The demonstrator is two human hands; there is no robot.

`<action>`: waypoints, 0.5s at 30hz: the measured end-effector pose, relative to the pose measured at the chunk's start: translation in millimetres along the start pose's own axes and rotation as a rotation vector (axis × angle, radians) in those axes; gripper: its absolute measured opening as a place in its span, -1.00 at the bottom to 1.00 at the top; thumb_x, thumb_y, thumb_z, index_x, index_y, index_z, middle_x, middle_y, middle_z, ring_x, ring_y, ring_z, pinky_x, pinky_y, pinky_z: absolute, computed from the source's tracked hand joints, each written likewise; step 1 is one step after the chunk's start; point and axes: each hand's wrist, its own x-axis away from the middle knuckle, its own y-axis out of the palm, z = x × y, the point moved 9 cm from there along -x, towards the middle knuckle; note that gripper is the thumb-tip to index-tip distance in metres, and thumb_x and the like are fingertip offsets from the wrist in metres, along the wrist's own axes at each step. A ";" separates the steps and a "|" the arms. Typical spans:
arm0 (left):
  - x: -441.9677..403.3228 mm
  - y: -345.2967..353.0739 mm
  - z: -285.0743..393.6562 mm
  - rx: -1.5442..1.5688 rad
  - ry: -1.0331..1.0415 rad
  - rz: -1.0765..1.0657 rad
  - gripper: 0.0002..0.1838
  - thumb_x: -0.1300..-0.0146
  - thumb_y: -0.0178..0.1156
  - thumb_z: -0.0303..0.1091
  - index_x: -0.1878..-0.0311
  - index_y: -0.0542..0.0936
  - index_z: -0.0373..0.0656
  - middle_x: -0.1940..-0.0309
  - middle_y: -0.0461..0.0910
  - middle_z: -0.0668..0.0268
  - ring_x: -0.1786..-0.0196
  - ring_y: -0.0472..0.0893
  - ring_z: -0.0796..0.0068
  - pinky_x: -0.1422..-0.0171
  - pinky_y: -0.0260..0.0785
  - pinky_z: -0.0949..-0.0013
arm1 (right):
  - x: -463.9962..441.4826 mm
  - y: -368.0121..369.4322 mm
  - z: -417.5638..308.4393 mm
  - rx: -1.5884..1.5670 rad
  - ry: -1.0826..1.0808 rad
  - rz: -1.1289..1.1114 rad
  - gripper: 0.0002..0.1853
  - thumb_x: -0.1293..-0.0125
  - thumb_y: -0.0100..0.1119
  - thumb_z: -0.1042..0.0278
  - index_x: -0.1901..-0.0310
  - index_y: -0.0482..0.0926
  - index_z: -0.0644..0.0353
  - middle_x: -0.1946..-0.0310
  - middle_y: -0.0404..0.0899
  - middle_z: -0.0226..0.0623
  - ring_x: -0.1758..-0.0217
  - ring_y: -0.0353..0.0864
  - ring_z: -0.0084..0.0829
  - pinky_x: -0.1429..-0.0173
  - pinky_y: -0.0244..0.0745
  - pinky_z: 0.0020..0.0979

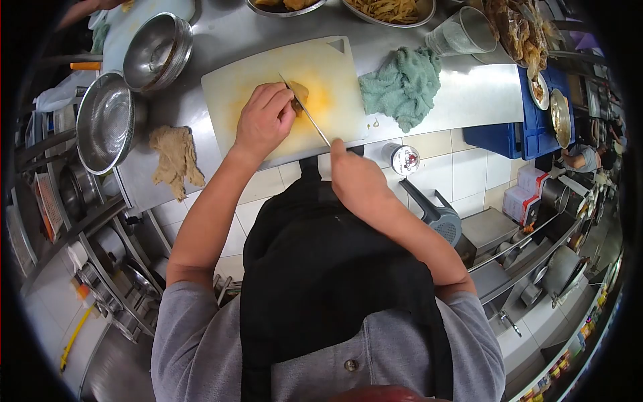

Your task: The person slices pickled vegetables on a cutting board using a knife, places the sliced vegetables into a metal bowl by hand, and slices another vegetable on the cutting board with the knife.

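Observation:
A pale cutting board (231, 80), stained yellow in its middle, lies on the steel table. My left hand (264, 122) is closed, its curled fingers holding a small yellow-brown piece of food (301, 90) down on the board. My right hand (358, 175) grips a knife (313, 120) by its handle, near the board's front edge. The blade slants away from me over the board, right beside my left fingertips and against the food. The left fingers partly cover the food, so its kind is unclear.
A green cloth (402, 87) lies right of the board, a tan cloth (175, 157) left. Metal bowls (157, 53) and a strainer (104, 124) stand at left. Behind are a bowl of pale strips (392, 10) and a clear plastic container (462, 33). A blue crate (495, 139) is at right.

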 end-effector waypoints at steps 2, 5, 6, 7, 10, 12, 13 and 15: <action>-0.1 -0.2 -1.0 0.002 -0.006 0.006 -0.74 -0.10 0.33 -0.63 0.11 0.66 -0.21 0.09 0.69 0.20 0.00 0.68 0.11 -0.07 0.60 0.15 | 24.2 6.5 9.1 0.007 -0.036 0.001 -0.76 -0.28 0.19 0.60 0.08 0.37 0.34 0.41 0.70 0.08 0.36 0.80 0.09 0.30 0.71 -0.02; -0.1 -1.0 -0.9 -0.004 -0.012 0.012 -0.75 -0.11 0.32 -0.63 0.12 0.66 -0.21 0.09 0.69 0.21 0.00 0.69 0.11 -0.07 0.61 0.15 | 53.1 22.1 32.8 0.011 0.076 -0.114 -0.75 -0.36 0.15 0.50 0.03 0.33 0.35 0.45 0.68 0.13 0.38 0.74 0.21 0.24 0.67 0.07; -0.4 -1.2 -0.5 -0.004 -0.010 0.012 -0.75 -0.11 0.32 -0.63 0.12 0.66 -0.21 0.09 0.69 0.21 0.00 0.69 0.11 -0.07 0.61 0.15 | 59.3 17.5 32.9 0.023 0.062 -0.126 -0.76 -0.34 0.15 0.53 0.04 0.34 0.34 0.44 0.68 0.10 0.38 0.76 0.17 0.28 0.68 0.06; -0.8 -1.8 0.0 -0.002 -0.008 0.016 -0.75 -0.11 0.33 -0.63 0.12 0.66 -0.20 0.09 0.69 0.21 0.01 0.69 0.11 -0.06 0.61 0.16 | 61.7 15.5 32.2 0.036 0.049 -0.137 -0.77 -0.32 0.14 0.56 0.05 0.34 0.33 0.43 0.69 0.06 0.38 0.78 0.12 0.32 0.69 0.05; -1.1 -2.3 0.1 0.003 -0.011 0.022 -0.76 -0.11 0.33 -0.63 0.13 0.66 -0.20 0.10 0.69 0.22 0.01 0.69 0.12 -0.06 0.61 0.17 | 54.4 10.3 31.6 -0.016 0.059 -0.037 -0.79 -0.33 0.12 0.56 0.08 0.33 0.32 0.45 0.67 0.08 0.41 0.76 0.15 0.33 0.67 0.07; -0.6 -3.2 -0.2 0.003 -0.017 0.022 -0.76 -0.11 0.33 -0.63 0.14 0.66 -0.19 0.10 0.70 0.22 0.02 0.69 0.12 -0.05 0.61 0.17 | 46.3 12.4 27.1 -0.034 0.054 -0.032 -0.77 -0.36 0.16 0.50 0.07 0.32 0.32 0.47 0.66 0.09 0.41 0.74 0.15 0.31 0.66 0.08; -1.2 -3.5 0.0 0.009 -0.019 0.021 -0.76 -0.11 0.33 -0.62 0.14 0.66 -0.19 0.11 0.70 0.23 0.02 0.69 0.13 -0.05 0.61 0.17 | 42.5 13.2 24.5 -0.053 0.051 -0.027 -0.74 -0.39 0.20 0.45 0.06 0.31 0.31 0.49 0.65 0.09 0.41 0.72 0.15 0.30 0.64 0.09; -2.0 -4.3 0.2 0.011 -0.022 0.020 -0.77 -0.11 0.33 -0.62 0.14 0.66 -0.19 0.11 0.70 0.23 0.03 0.69 0.13 -0.05 0.61 0.18 | 36.9 14.1 19.2 -0.055 0.046 -0.031 -0.74 -0.39 0.19 0.45 0.06 0.31 0.31 0.50 0.64 0.09 0.41 0.72 0.16 0.29 0.64 0.09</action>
